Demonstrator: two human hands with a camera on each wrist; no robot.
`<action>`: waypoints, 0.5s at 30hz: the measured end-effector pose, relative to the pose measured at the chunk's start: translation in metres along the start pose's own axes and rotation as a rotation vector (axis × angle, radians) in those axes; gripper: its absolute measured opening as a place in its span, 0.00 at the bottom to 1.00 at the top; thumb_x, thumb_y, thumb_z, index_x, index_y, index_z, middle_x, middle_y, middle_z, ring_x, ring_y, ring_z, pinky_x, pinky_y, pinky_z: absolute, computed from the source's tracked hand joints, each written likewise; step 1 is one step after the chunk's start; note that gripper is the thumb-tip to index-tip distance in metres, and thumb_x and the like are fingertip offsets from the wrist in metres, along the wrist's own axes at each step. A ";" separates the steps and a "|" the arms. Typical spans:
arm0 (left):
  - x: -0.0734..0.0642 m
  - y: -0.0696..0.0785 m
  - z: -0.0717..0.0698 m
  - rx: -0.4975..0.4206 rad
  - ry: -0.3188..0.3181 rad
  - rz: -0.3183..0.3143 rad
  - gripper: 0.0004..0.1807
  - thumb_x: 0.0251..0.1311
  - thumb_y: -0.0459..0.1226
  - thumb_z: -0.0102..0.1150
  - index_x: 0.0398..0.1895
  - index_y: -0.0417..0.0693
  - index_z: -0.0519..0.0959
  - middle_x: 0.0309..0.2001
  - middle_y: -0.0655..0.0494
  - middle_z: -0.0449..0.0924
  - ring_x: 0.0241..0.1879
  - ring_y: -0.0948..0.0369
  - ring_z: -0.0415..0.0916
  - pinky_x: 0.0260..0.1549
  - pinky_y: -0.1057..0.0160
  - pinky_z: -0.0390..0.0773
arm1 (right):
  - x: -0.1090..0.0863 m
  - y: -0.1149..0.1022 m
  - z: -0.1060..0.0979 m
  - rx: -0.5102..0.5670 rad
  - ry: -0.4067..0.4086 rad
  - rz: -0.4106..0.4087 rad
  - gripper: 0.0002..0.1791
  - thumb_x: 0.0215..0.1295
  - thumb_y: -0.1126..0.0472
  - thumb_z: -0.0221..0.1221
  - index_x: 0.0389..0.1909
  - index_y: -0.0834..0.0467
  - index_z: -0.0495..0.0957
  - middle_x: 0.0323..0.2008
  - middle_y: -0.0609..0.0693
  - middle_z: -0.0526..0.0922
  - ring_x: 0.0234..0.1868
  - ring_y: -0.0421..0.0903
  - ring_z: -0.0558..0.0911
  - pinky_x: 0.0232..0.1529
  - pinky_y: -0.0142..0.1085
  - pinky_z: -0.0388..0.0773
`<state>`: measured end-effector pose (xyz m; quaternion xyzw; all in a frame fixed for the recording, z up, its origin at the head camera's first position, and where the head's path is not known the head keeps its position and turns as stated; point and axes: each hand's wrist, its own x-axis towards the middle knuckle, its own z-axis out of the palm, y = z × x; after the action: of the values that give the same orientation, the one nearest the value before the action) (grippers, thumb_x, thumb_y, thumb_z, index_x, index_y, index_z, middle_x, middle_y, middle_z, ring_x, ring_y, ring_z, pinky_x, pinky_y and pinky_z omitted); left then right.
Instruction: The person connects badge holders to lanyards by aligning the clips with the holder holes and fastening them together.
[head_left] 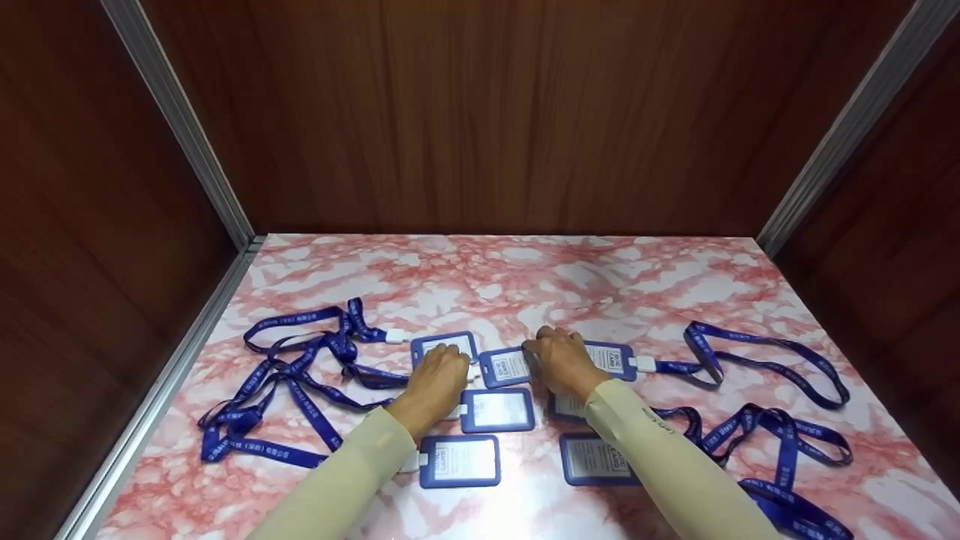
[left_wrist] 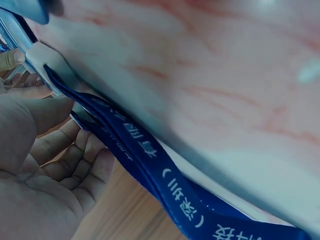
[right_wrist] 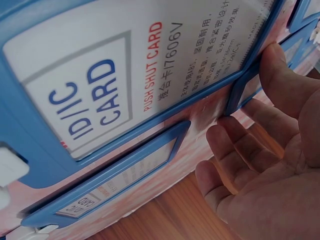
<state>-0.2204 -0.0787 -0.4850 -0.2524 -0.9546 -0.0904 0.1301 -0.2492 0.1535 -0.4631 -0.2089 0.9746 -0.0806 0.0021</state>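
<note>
A blue-framed badge holder point(head_left: 506, 367) lies between the two hands at the middle of the table. My right hand point(head_left: 562, 364) pinches its right edge; in the right wrist view the thumb point(right_wrist: 275, 57) lies on the frame with the fingers curled beneath. At its other end, my left hand point(head_left: 437, 386) pinches the white clip point(left_wrist: 50, 62) where the blue lanyard point(left_wrist: 145, 145) joins. White lettering runs along that lanyard. Another badge holder point(head_left: 442, 343) lies just beyond the left hand, and one more point(head_left: 611, 360) is partly covered by the right hand.
Nearer me lie more badge holders, one at centre point(head_left: 496, 410), one at left point(head_left: 460, 461) and one at right point(head_left: 596, 459). Tangled lanyards point(head_left: 300, 367) spread at left, others point(head_left: 784, 431) at right. Brown wood-look panels point(head_left: 510, 120) enclose the marbled table point(head_left: 510, 277).
</note>
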 end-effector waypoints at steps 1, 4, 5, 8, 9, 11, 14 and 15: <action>0.000 0.000 0.000 0.000 0.002 0.003 0.02 0.54 0.26 0.63 0.29 0.40 0.82 0.32 0.48 0.78 0.38 0.48 0.77 0.45 0.49 0.78 | 0.000 0.000 0.000 -0.003 0.006 -0.005 0.19 0.59 0.70 0.64 0.52 0.56 0.85 0.45 0.57 0.80 0.48 0.61 0.79 0.52 0.58 0.70; 0.001 0.000 0.001 -0.010 -0.004 0.004 0.03 0.55 0.26 0.62 0.30 0.39 0.83 0.33 0.47 0.78 0.39 0.48 0.77 0.46 0.49 0.79 | 0.000 0.000 0.000 -0.002 0.006 -0.006 0.20 0.58 0.70 0.64 0.53 0.56 0.85 0.45 0.57 0.80 0.47 0.61 0.79 0.53 0.57 0.70; 0.001 0.000 0.001 -0.014 -0.006 0.003 0.03 0.55 0.26 0.62 0.31 0.39 0.83 0.33 0.47 0.78 0.39 0.48 0.77 0.46 0.49 0.79 | 0.000 0.000 0.000 -0.004 0.001 -0.004 0.21 0.58 0.70 0.65 0.53 0.56 0.85 0.45 0.57 0.80 0.48 0.61 0.79 0.54 0.57 0.70; 0.002 0.000 0.002 -0.018 -0.002 0.004 0.03 0.54 0.26 0.63 0.30 0.40 0.83 0.33 0.47 0.78 0.39 0.48 0.77 0.45 0.49 0.79 | 0.001 0.000 0.000 -0.014 -0.010 0.000 0.22 0.57 0.69 0.66 0.54 0.55 0.84 0.46 0.57 0.80 0.48 0.60 0.79 0.54 0.57 0.70; 0.002 0.001 0.003 -0.019 -0.002 0.005 0.03 0.54 0.26 0.63 0.30 0.40 0.83 0.33 0.48 0.78 0.39 0.48 0.77 0.45 0.49 0.79 | 0.001 0.000 0.000 -0.016 -0.014 0.002 0.22 0.57 0.69 0.66 0.55 0.55 0.84 0.46 0.57 0.80 0.48 0.60 0.79 0.54 0.57 0.70; 0.003 0.001 0.002 -0.024 -0.008 0.004 0.03 0.53 0.26 0.64 0.31 0.40 0.83 0.33 0.48 0.78 0.39 0.48 0.77 0.45 0.49 0.79 | 0.001 -0.001 0.000 -0.018 -0.020 0.006 0.23 0.57 0.69 0.66 0.55 0.55 0.84 0.46 0.57 0.80 0.49 0.60 0.79 0.55 0.57 0.70; 0.003 0.002 0.001 -0.034 -0.020 -0.001 0.03 0.54 0.27 0.65 0.32 0.39 0.83 0.33 0.47 0.78 0.39 0.48 0.77 0.46 0.48 0.79 | 0.001 -0.001 -0.001 -0.020 -0.025 0.010 0.23 0.58 0.69 0.65 0.55 0.55 0.84 0.47 0.57 0.80 0.50 0.60 0.79 0.55 0.57 0.70; 0.003 0.002 0.001 -0.035 -0.026 -0.006 0.03 0.55 0.27 0.65 0.32 0.39 0.83 0.34 0.47 0.78 0.40 0.48 0.77 0.47 0.48 0.79 | 0.001 -0.001 -0.001 -0.019 -0.025 0.011 0.23 0.57 0.69 0.65 0.55 0.55 0.84 0.47 0.57 0.80 0.50 0.60 0.79 0.55 0.57 0.70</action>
<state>-0.2226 -0.0754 -0.4851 -0.2531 -0.9552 -0.1043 0.1127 -0.2497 0.1524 -0.4622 -0.2046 0.9763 -0.0687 0.0129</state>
